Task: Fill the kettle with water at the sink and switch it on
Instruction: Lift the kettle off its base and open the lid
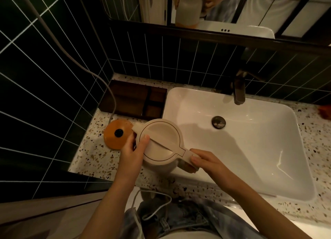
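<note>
Kettle (160,142), cream electric one w/ lid shut, sits between my two hands, held up off its base at the front left corner of the basin. Going big to small from there:

Sink (250,149), white rectangular basin, spreads out to the right of and beyond my right hand; dry as far as I can see, drain plug (218,122) in the middle. Terrazzo counter (93,160) runs under and to the left of my left hand. Dark wooden tray (136,99) is beyond the left hand, against the tiles. Faucet (239,91), dark spout, is well beyond the right hand at the back of the basin, no water running. Orange power base (116,134) is just beyond my left hand's knuckles, bare, cord (111,95) going up the wall.

Hands: left hand (133,149) wraps the kettle body, thumb up on the lid rim. Right hand (206,160) is closed round the handle. So both are clamped on the kettle, apart from each other.

Step, I reckon: just lifted off base, about to fill, nothing in it yet prob. Next: pop the lid w/ left thumb, swing the kettle right & away under the spout, keep it level, free one hand for the tap. Then back on base, find the switch – can't see it from here.
</note>
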Demonstrator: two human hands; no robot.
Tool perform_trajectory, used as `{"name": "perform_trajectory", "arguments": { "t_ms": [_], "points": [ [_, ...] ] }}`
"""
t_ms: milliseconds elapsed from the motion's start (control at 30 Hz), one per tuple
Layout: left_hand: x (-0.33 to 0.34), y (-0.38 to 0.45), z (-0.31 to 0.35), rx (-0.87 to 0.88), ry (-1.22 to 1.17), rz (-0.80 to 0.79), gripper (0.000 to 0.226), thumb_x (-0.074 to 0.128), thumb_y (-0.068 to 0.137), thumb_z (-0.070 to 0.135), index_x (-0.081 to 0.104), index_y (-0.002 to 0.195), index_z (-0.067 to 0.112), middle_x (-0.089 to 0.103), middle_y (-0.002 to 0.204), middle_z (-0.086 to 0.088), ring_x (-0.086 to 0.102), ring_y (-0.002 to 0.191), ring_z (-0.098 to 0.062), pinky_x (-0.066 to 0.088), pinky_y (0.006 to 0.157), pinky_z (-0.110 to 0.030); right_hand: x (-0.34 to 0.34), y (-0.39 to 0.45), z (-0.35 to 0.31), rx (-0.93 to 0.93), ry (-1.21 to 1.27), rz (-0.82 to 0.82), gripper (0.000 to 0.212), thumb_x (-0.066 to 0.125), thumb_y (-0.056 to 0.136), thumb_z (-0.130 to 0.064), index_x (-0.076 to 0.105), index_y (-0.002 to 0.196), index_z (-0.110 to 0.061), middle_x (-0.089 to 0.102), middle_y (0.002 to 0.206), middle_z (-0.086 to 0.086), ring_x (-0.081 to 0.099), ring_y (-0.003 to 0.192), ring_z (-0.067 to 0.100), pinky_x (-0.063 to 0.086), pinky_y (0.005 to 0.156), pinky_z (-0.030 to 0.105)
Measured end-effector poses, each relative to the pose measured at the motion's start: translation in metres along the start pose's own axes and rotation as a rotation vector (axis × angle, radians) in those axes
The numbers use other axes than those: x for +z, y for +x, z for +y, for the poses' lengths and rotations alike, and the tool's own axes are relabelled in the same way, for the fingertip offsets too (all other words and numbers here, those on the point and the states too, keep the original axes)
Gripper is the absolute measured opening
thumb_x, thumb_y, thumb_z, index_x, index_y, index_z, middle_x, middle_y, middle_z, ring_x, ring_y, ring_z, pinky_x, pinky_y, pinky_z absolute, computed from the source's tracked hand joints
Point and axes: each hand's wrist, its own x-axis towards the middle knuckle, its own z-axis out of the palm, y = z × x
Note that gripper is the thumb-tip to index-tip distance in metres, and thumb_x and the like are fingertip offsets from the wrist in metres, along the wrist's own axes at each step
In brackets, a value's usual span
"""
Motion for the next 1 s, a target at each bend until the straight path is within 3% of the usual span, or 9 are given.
{"name": "perform_trajectory", "arguments": {
  "t_ms": [133, 300, 367, 500, 600, 733, 833, 900, 1000],
  "points": [
    [0.002, -0.003, 0.002, -0.001, 0.009, 0.000, 0.021, 0.055, 0.094, 0.032, 0.058, 0.113, 0.039, 0.068, 0.107, 0.017, 0.063, 0.103, -0.003, 0.050, 0.075, -0.019, -0.001, -0.001, 0.002, -0.003, 0.019, 0.016, 0.031, 0.044, 0.094, -0.030, 0.061, 0.069, -0.032, 0.052, 0.068, -0.008, 0.047, 0.067, 0.010, 0.039, 0.069, 0.018],
    [-0.005, -0.016, 0.022, 0.128, 0.152, 0.125, 0.070, 0.064, 0.082, 0.042, 0.035, 0.144, 0.031, 0.043, 0.142, 0.012, 0.043, 0.128, -0.007, 0.044, 0.092, -0.019, 0.000, 0.000, 0.003, -0.008, 0.022, 0.018, 0.031, 0.046, 0.094, -0.027, 0.060, 0.066, -0.030, 0.051, 0.065, -0.007, 0.047, 0.065, 0.010, 0.039, 0.069, 0.016],
    [-0.004, -0.025, 0.035, 0.227, 0.220, 0.119, 0.069, 0.063, 0.081, 0.044, 0.039, 0.144, 0.031, 0.044, 0.138, 0.017, 0.043, 0.124, 0.001, 0.042, 0.087, -0.011, 0.002, 0.001, 0.001, -0.019, 0.024, 0.015, 0.029, 0.048, 0.091, -0.033, 0.059, 0.065, -0.029, 0.050, 0.065, -0.006, 0.047, 0.064, 0.010, 0.039, 0.068, 0.016],
    [0.006, -0.041, 0.050, 0.342, 0.240, 0.024, 0.053, 0.058, 0.080, 0.044, 0.055, 0.130, 0.026, 0.059, 0.113, 0.032, 0.057, 0.108, 0.008, 0.052, 0.081, -0.013, 0.004, 0.002, 0.002, -0.024, 0.011, 0.021, 0.030, 0.048, 0.088, -0.041, 0.057, 0.065, -0.024, 0.049, 0.065, -0.003, 0.047, 0.063, 0.010, 0.040, 0.067, 0.015],
    [0.014, -0.045, 0.049, 0.354, 0.251, 0.049, 0.045, 0.065, 0.085, 0.031, 0.057, 0.129, 0.026, 0.062, 0.115, 0.022, 0.060, 0.108, 0.001, 0.056, 0.083, -0.022, 0.005, 0.003, 0.001, -0.037, 0.024, 0.016, 0.028, 0.049, 0.087, -0.040, 0.059, 0.063, -0.029, 0.050, 0.062, -0.006, 0.046, 0.061, 0.009, 0.040, 0.066, 0.014],
    [0.020, -0.051, 0.049, 0.474, 0.340, 0.115, 0.043, 0.067, 0.087, 0.013, 0.060, 0.129, 0.023, 0.061, 0.111, 0.033, 0.059, 0.108, 0.004, 0.056, 0.082, -0.021, 0.006, 0.005, -0.001, -0.047, 0.015, 0.007, 0.028, 0.048, 0.087, -0.037, 0.057, 0.062, -0.031, 0.049, 0.061, -0.010, 0.044, 0.060, 0.007, 0.038, 0.064, 0.015],
    [0.026, -0.060, 0.053, 0.637, 0.442, 0.099, 0.043, 0.068, 0.085, 0.011, 0.061, 0.126, 0.019, 0.065, 0.115, 0.015, 0.062, 0.104, -0.002, 0.057, 0.080, -0.023, 0.008, 0.006, 0.002, -0.046, 0.016, 0.006, 0.030, 0.048, 0.092, -0.029, 0.059, 0.063, -0.031, 0.050, 0.061, -0.010, 0.044, 0.059, 0.008, 0.038, 0.063, 0.017],
    [0.030, -0.065, 0.054, 0.716, 0.485, 0.077, 0.042, 0.067, 0.084, 0.014, 0.061, 0.125, 0.015, 0.064, 0.113, 0.010, 0.062, 0.104, -0.003, 0.054, 0.084, -0.016, 0.008, 0.006, 0.005, -0.038, 0.025, 0.008, 0.032, 0.046, 0.094, -0.023, 0.060, 0.066, -0.025, 0.050, 0.061, -0.007, 0.044, 0.059, 0.011, 0.038, 0.063, 0.019],
    [0.034, -0.065, 0.052, 0.765, 0.504, 0.052, 0.040, 0.063, 0.087, 0.020, 0.060, 0.127, 0.013, 0.062, 0.114, 0.010, 0.059, 0.108, -0.003, 0.049, 0.089, -0.011, 0.007, 0.008, 0.013, -0.013, 0.034, 0.016, 0.037, 0.044, 0.095, -0.025, 0.056, 0.072, 0.001, 0.047, 0.065, 0.007, 0.042, 0.060, 0.018, 0.037, 0.065, 0.027]
  ]
}}
